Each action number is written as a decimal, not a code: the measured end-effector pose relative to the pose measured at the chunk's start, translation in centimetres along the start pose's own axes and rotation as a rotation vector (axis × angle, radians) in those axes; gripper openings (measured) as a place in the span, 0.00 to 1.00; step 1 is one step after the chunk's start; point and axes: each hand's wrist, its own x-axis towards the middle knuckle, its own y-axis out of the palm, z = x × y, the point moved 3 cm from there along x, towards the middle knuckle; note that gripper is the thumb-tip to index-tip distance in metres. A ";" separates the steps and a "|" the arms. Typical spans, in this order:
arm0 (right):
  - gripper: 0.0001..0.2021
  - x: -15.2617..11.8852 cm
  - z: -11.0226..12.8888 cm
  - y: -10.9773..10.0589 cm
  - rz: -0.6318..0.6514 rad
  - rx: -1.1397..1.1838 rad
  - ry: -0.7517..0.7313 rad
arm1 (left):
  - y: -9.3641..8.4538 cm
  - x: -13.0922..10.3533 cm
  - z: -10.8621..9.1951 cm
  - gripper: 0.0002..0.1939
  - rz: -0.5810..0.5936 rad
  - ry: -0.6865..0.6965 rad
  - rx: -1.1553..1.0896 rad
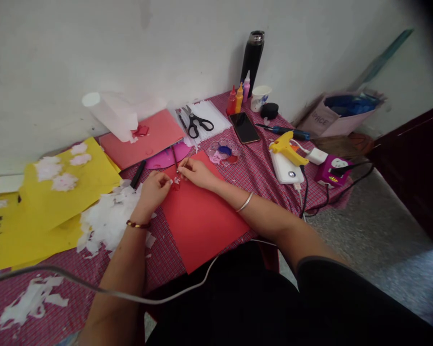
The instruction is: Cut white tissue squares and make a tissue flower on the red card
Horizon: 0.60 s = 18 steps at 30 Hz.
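Observation:
A red sheet of paper point(205, 216) lies on the table in front of me. Over its far left corner, my left hand point(156, 189) is closed in a pinch, with a small piece of white paper point(171, 182) at its fingertips. My right hand point(197, 172) is closed too, its fingers on a thin dark stick point(174, 157) that looks like a paintbrush handle; its tip is hard to make out. Between the hands, a small white cut shape and a darker red patch point(175, 187) show on the red sheet.
White paper scraps point(104, 221) and yellow sheets point(65, 197) with pale paper flowers spread leftward. Behind are scissors point(198, 122), a paint palette point(224, 153), paint bottles point(238, 98), a phone point(244, 128) and a tall flask point(252, 57). At right: a yellow glue gun point(288, 148), power bank point(285, 168), cables.

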 end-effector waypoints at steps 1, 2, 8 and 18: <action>0.04 0.0 -0.1 0.1 0.005 -0.019 -0.014 | 0.0 0.0 0.0 0.06 0.004 0.000 -0.007; 0.03 0.0 -0.1 0.2 0.010 -0.042 -0.026 | 0.1 -0.1 0.0 0.07 0.007 -0.001 -0.014; 0.04 0.0 0.5 0.3 0.027 -0.236 -0.066 | 0.2 -0.1 0.0 0.07 0.005 0.012 -0.032; 0.08 0.9 0.7 0.2 -0.037 -0.157 -0.002 | 0.0 0.0 0.0 0.17 0.025 0.061 -0.058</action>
